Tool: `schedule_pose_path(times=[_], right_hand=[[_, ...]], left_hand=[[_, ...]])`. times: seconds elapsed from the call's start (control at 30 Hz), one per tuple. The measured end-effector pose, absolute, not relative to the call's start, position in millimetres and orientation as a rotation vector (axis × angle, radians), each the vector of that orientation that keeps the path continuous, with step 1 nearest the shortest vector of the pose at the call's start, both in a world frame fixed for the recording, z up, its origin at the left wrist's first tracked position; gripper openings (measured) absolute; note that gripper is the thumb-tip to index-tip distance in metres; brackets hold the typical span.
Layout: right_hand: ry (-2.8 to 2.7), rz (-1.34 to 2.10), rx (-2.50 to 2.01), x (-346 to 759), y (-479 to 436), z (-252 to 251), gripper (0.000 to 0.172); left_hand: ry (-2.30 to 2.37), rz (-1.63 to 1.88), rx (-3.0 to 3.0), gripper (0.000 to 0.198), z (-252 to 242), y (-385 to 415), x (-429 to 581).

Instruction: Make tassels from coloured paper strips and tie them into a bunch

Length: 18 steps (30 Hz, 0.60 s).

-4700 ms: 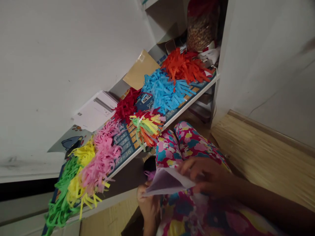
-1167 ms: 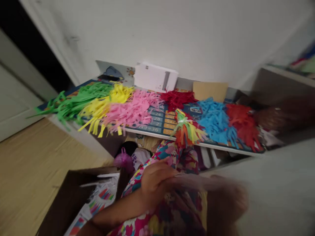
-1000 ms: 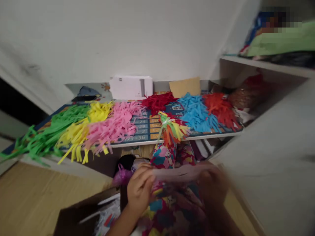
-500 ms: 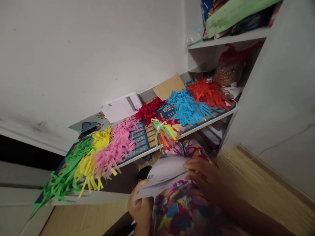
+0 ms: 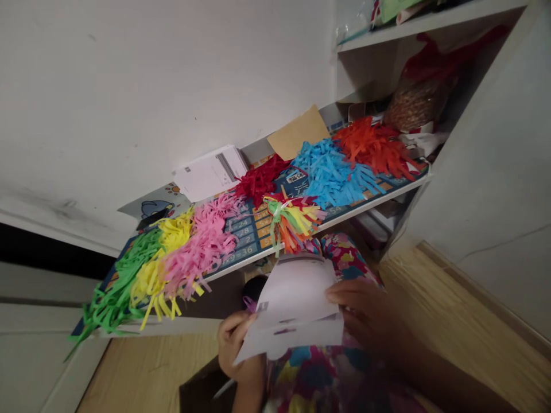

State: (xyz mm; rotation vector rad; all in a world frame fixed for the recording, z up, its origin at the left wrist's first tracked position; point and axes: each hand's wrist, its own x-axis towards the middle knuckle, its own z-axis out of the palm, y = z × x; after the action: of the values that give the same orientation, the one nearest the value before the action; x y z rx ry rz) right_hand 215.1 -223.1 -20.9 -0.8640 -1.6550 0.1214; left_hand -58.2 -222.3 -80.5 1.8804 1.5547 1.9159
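A white printed paper is held over my lap, bent, with a lower flap or second sheet below it. My left hand pinches its left edge between thumb and fingers. On the right edge, my right hand grips it, fingers partly behind the sheet. Just beyond the paper, a multicoloured tied tassel lies at the front edge of the narrow desk. Bunches of cut strips lie along the desk: green, yellow, pink, dark red, blue and orange-red.
Against the wall rest a stack of white papers and a tan card. A shelf stands at the right, with a red-topped bag in its lower compartment. My patterned trousers are below the paper.
The paper has opened out and its lower part now shows more. My left hand has moved slightly left and my right hand slightly right. The view has shifted, showing less of the upper shelf.
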Motion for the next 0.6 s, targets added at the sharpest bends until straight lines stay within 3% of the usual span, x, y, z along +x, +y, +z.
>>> schedule_pose_path(times=[0.37, 0.6], right_hand=[[-1.651, 0.312, -0.754, 223.1, -220.5, -37.9, 0.012], [-1.655, 0.360, -0.724, 223.4, -223.6, -39.5, 0.016]], left_hand=[[1.315, 1.740, 2.247, 0.035, -67.0, -220.9, -54.5], [1.284, 1.814, 2.207, 0.031, -76.0, -221.3, -55.7]])
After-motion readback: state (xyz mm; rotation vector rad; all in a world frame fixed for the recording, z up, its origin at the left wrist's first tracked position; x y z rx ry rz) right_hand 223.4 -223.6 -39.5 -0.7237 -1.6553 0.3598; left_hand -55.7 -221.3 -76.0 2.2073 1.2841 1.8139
